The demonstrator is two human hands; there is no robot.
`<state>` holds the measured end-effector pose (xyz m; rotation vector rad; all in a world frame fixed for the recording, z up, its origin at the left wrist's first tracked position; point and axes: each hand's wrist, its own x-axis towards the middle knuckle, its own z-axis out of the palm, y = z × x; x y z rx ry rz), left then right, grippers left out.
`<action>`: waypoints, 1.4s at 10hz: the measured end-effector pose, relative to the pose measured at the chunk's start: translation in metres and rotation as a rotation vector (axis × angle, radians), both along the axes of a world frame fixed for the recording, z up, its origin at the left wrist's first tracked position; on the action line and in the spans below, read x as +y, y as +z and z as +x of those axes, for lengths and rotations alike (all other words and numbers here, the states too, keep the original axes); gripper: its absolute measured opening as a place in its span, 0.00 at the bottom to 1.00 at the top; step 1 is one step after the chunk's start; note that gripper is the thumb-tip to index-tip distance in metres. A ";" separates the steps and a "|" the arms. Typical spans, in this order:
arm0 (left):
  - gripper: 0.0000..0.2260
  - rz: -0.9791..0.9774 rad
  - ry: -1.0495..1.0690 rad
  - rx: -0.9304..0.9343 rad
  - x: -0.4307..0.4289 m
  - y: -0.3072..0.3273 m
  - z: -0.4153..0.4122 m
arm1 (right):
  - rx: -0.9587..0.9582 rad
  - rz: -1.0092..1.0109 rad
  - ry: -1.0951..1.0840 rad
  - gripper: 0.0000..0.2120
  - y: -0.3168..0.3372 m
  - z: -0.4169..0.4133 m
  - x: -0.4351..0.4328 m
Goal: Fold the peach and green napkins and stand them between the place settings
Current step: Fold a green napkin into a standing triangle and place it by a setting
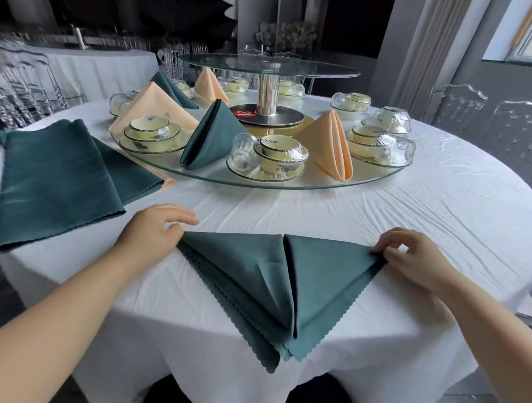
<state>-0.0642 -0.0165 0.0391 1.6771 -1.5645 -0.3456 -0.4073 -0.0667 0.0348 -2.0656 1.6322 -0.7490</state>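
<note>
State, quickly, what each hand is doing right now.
The left hand is open, its fingers touching the left corner of the folded green napkin.
The right hand pinches the napkin's right corner.

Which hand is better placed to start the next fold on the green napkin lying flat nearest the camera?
Probably right: the right hand pinches the green napkin at its right corner, while the left hand only rests open-fingered at the left corner.
</note>
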 end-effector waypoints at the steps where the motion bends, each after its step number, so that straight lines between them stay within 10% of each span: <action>1: 0.18 -0.018 -0.158 -0.078 0.011 0.014 -0.046 | 0.091 -0.035 -0.043 0.10 0.002 0.004 0.004; 5: 0.24 0.305 -0.237 -0.545 0.024 -0.014 -0.125 | 0.316 -0.143 0.174 0.21 0.012 0.073 0.026; 9: 0.25 0.349 -0.200 -0.630 0.039 -0.025 -0.128 | 0.475 -0.044 0.175 0.23 -0.023 0.101 0.037; 12: 0.24 0.358 -0.203 -0.618 0.038 -0.026 -0.126 | 0.491 0.171 -0.222 0.26 -0.017 0.018 0.030; 14: 0.30 0.277 -0.144 -0.528 0.040 -0.028 -0.128 | 0.368 -0.090 -0.157 0.24 0.003 0.042 0.034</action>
